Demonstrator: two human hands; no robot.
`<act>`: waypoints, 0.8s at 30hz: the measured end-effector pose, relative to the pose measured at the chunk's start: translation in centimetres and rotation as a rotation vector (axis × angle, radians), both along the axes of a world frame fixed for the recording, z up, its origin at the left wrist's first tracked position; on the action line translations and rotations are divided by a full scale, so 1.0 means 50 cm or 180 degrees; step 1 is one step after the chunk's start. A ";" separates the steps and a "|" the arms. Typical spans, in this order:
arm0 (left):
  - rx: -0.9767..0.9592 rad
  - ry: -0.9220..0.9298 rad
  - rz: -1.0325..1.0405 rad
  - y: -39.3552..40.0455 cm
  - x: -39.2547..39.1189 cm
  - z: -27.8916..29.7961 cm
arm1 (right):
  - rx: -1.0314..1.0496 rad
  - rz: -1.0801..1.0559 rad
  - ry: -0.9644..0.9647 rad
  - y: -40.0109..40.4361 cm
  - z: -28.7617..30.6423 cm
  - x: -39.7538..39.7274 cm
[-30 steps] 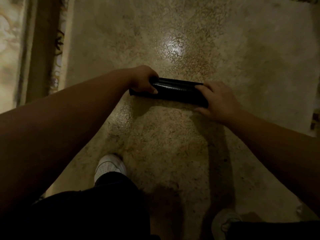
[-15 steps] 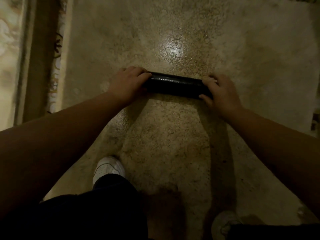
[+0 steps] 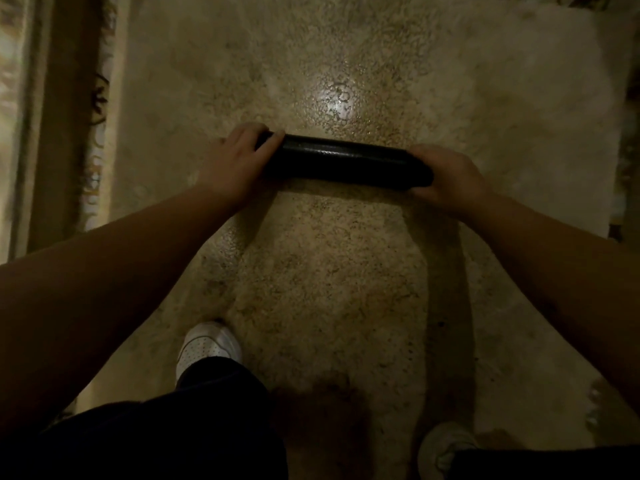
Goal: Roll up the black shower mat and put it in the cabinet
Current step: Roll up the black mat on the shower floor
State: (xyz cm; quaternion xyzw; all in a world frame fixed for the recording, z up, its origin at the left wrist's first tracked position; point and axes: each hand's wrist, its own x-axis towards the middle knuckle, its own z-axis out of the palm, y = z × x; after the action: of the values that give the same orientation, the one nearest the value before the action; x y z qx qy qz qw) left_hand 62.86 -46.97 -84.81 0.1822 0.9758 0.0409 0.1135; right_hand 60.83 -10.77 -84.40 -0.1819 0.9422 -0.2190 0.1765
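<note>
Black shower mat (image 3: 341, 162) rolled tight, lying on floor (image 3: 329, 271) at 12 o'clock. Your left hand (image 3: 235, 161) grasps one end, right hand (image 3: 446, 176) the other. Rolling looks finished; next, lift without slackening. No cabinet in view.

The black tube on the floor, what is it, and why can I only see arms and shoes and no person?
The camera sits on the person's head and looks down, so you see only their arms, legs and shoes. The black tube is a shower mat rolled up tight. It lies on a speckled stone floor. The left hand grips one end and the right hand grips the other, fingers curled over it. A white shoe stands near the bottom. No cabinet shows in this picture.
</note>
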 end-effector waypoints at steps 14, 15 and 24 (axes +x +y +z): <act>-0.0282 -0.0251 0.0209 0.035 -0.076 0.014 | 0.1087 0.0066 0.0380 -0.018 -0.032 -0.036; -0.0286 -0.0310 0.0197 0.036 -0.083 0.016 | 0.1108 0.0091 0.0344 -0.024 -0.023 -0.045; 0.1294 -0.2063 0.1081 -0.078 -0.045 0.043 | -0.0020 -0.0456 -0.1569 0.003 0.048 -0.079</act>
State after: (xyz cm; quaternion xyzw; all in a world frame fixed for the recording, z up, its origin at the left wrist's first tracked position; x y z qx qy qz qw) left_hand 60.61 -50.86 -82.68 0.0151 0.8779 0.3061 0.3680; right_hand 56.91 -10.63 -82.01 -0.0563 0.8805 -0.2716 0.3843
